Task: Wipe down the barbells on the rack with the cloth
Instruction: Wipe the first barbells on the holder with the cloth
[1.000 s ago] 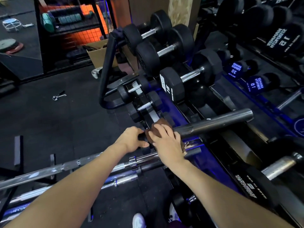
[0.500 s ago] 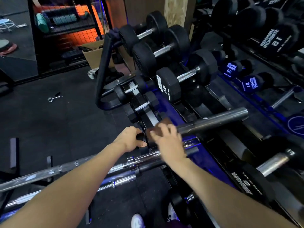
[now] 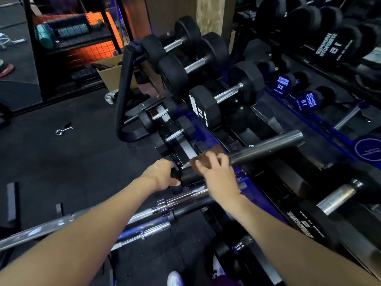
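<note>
Right hand (image 3: pixel 216 174) clamped around a brown cloth (image 3: pixel 208 155), fingers curled over it, pressing it onto the raised bar (image 3: pixel 268 147) near the centre of the scene. Cloth sits at the near-left end of the shiny sleeve, which runs up and right to its open end. Hand edges blurred

Left hand (image 3: pixel 160 175) just left of the right, fingers wrapped around the black part of the same bar (image 3: pixel 186 176); thumb tip visible underneath. Hands close but apart

Below them, more barbells (image 3: pixel 144 215) lie across the near left, chrome and black. Dumbbells (image 3: pixel 218 96) sit in rows on the rack (image 3: pixel 127 83) beyond. A small clip (image 3: pixel 64 129) lies on the black floor, far left; cardboard box (image 3: pixel 111 73) behind the rack
</note>
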`<state>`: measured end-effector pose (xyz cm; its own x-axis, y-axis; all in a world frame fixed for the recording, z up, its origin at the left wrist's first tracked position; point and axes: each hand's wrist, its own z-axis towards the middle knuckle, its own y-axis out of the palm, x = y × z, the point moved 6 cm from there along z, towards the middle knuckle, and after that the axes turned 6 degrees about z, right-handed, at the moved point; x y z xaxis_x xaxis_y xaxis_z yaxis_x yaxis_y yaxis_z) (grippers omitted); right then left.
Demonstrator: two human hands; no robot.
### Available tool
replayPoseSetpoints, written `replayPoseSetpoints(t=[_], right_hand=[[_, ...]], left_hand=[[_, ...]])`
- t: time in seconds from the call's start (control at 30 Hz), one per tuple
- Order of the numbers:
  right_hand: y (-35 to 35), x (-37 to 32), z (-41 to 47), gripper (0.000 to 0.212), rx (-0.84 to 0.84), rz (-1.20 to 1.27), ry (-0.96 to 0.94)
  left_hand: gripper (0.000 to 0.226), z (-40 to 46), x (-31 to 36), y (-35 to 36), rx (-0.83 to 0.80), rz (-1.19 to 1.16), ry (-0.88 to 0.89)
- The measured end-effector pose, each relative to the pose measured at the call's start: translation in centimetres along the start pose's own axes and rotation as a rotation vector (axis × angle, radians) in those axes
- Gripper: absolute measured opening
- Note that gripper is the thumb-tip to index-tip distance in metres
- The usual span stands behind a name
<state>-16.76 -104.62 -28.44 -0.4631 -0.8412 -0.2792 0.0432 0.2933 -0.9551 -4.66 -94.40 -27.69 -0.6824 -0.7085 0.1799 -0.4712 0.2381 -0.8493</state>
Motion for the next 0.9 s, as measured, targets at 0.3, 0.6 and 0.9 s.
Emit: replayPoseSetpoints(t=[0.3, 0.6, 0.9], right_hand=[[-0.8, 6.0, 0.3, 0.061, 0.046, -0.003, -0.012], [-1.9, 7.5, 0.5, 0.063, 0.052, -0.059, 0.177], [-2.7, 10.7, 0.9, 0.066, 0.008, -0.133, 0.12]], left_hand=[[0.062, 1.8, 6.9, 0.5, 0.142, 0.099, 0.103], [0.054, 2.3, 6.9, 1.0, 0.159, 0.078, 0.103], [0.054, 2.2, 6.0, 0.9, 0.126, 0.099, 0.084]])
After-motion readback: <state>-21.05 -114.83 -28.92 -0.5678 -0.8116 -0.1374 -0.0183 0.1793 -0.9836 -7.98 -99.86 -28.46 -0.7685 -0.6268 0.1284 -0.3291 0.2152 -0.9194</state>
